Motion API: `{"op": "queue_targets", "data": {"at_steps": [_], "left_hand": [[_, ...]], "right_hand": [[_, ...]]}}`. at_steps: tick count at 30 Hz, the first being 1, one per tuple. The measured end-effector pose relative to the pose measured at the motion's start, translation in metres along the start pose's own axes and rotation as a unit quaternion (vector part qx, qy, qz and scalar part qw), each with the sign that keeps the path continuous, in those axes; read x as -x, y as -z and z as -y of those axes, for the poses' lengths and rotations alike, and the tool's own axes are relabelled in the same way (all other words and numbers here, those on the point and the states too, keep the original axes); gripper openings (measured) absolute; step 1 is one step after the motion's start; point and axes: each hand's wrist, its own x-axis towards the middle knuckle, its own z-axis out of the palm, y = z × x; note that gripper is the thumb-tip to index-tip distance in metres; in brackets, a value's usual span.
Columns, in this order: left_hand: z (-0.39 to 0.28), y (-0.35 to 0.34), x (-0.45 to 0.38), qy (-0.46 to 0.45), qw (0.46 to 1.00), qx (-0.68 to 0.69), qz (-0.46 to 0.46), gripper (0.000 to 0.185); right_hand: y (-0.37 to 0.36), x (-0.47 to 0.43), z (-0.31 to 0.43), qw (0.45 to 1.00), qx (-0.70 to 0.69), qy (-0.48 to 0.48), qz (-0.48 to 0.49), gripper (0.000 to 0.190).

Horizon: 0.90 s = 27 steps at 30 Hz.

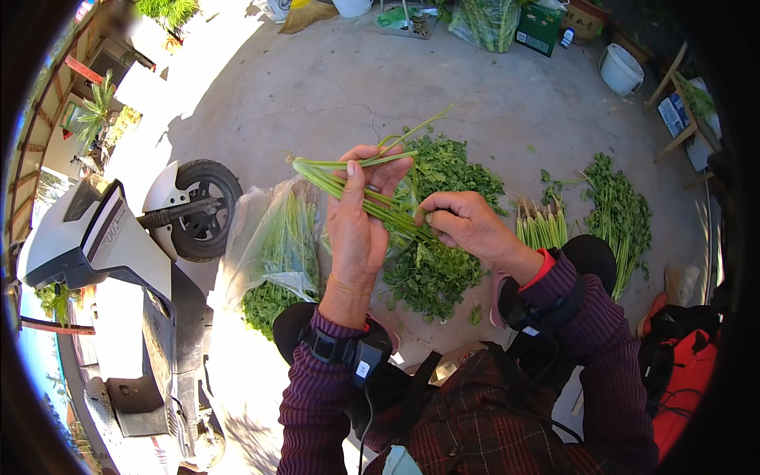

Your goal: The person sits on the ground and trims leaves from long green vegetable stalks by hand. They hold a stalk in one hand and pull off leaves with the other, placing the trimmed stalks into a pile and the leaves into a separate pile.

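Note:
My left hand [363, 208] holds a bunch of green leafy-vegetable stalks [320, 175], thumb across them, their pale root end pointing up and left. The fingers of my right hand [463, 222] are pinched at the stalks' lower right part; whether a stem is between them cannot be told. Beneath both hands lies a heap of loose leafy greens [439, 279] on the concrete floor. Left of it, a clear plastic bag [273, 231] holds more stalks. To the right are a row of trimmed stalks with roots [541, 227] and a leafy bundle [620, 219].
A white scooter [130, 237] stands at the left, its front wheel [208, 208] near the bag. Across the top are a straw broom [306, 15], a bagged bundle of greens [487, 24] and a green box [537, 29]. A white bucket [621, 70] and a wooden chair [683, 113] are at upper right.

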Motion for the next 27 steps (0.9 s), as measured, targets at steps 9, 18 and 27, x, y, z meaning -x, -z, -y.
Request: {"op": "queue_targets", "data": {"at_steps": [9,18,27], "left_hand": [[-0.013,0.006,-0.004,-0.039,0.999,0.023,-0.027,0.027],[0.003,-0.007,0.002,0.010,1.000,0.017,-0.001,0.028],[-0.003,-0.002,-0.001,-0.013,0.999,0.040,-0.027,0.029]], "right_hand": [[0.009,-0.003,-0.010,0.999,0.020,-0.018,-0.023,0.018],[-0.010,-0.011,-0.008,0.988,0.024,0.131,-0.076,0.016],[0.003,-0.004,-0.009,0.991,0.076,0.043,-0.105,0.014]]}}
